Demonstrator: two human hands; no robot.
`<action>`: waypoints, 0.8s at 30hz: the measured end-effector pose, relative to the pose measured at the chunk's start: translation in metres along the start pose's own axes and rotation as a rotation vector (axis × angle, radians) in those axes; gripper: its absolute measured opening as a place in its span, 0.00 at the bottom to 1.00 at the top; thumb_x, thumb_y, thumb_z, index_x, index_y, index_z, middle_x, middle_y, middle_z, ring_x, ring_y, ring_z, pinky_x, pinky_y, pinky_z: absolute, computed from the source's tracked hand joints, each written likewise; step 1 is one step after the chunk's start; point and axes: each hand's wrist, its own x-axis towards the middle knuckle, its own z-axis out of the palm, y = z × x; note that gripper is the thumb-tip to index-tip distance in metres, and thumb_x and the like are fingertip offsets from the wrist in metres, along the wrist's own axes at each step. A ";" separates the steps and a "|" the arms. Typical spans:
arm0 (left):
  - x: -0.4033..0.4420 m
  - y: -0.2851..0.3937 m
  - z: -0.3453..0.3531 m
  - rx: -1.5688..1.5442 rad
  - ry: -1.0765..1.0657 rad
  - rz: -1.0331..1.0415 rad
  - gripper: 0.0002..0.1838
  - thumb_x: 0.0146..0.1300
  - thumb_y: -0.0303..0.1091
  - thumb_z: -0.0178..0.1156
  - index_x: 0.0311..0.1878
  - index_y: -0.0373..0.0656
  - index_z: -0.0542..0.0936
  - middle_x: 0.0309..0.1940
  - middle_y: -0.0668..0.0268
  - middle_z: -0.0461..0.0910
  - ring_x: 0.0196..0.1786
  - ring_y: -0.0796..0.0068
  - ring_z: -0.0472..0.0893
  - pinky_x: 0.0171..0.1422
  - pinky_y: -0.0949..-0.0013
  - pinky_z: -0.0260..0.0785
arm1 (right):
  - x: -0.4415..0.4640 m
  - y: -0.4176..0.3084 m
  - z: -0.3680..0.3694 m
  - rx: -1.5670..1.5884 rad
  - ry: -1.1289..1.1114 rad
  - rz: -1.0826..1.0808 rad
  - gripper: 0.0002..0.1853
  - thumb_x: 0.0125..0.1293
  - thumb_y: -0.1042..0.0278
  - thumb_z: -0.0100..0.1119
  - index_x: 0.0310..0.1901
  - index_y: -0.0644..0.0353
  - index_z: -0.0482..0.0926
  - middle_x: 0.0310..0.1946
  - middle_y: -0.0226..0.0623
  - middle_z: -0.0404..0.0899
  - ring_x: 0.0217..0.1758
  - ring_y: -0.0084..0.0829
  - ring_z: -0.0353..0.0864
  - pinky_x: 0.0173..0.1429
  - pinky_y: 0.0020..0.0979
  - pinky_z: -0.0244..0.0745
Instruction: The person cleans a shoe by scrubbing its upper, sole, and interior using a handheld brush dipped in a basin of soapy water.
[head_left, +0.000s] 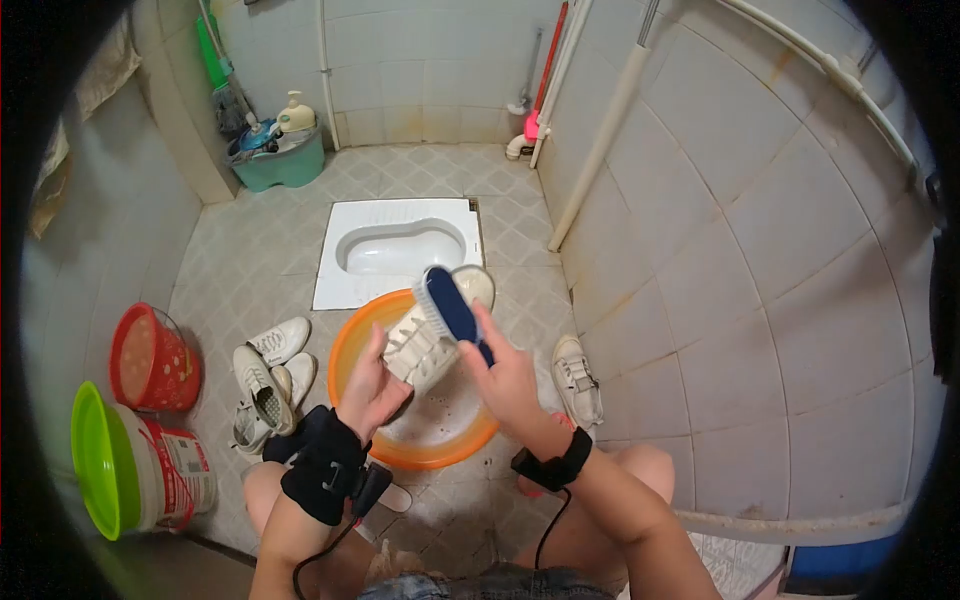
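Note:
Over an orange basin (440, 458) with cloudy water, my left hand (368, 388) holds a white lace-up shoe (415, 352) by its heel end, the toe pointing up and away. My right hand (503, 378) is closed round the handle of a blue brush (452, 305). The brush's white bristles face left and lie against or just above the shoe's upper; the exact contact is unclear. Black bands with cables are on both wrists.
Several shoes (265, 385) lie left of the basin, and one shoe (575, 378) stands right. A squat toilet (400, 250) is beyond. Left are a red bucket (150, 360), green basin (95, 460) and white bucket (180, 470); a teal tub (283, 168) is back left.

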 end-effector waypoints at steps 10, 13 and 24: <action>0.023 0.001 -0.011 -0.042 0.067 0.015 0.23 0.70 0.42 0.43 0.62 0.38 0.62 0.59 0.55 0.68 0.59 0.59 0.71 0.65 0.58 0.62 | 0.006 -0.016 -0.011 0.331 0.077 0.137 0.18 0.60 0.61 0.60 0.47 0.63 0.76 0.22 0.30 0.75 0.25 0.15 0.70 0.30 0.23 0.67; 0.026 0.001 -0.010 -0.079 0.121 0.015 0.22 0.71 0.42 0.41 0.62 0.39 0.62 0.58 0.55 0.68 0.58 0.60 0.72 0.64 0.57 0.64 | 0.006 -0.019 -0.015 0.346 0.060 0.142 0.18 0.60 0.60 0.60 0.47 0.63 0.76 0.23 0.31 0.76 0.25 0.17 0.71 0.31 0.23 0.68; 0.036 0.002 -0.015 -0.152 0.021 0.040 0.19 0.70 0.36 0.39 0.55 0.34 0.69 0.52 0.53 0.73 0.53 0.59 0.75 0.60 0.57 0.68 | 0.005 -0.017 -0.017 0.341 0.046 0.109 0.17 0.61 0.61 0.60 0.46 0.63 0.77 0.26 0.38 0.80 0.28 0.23 0.78 0.34 0.26 0.72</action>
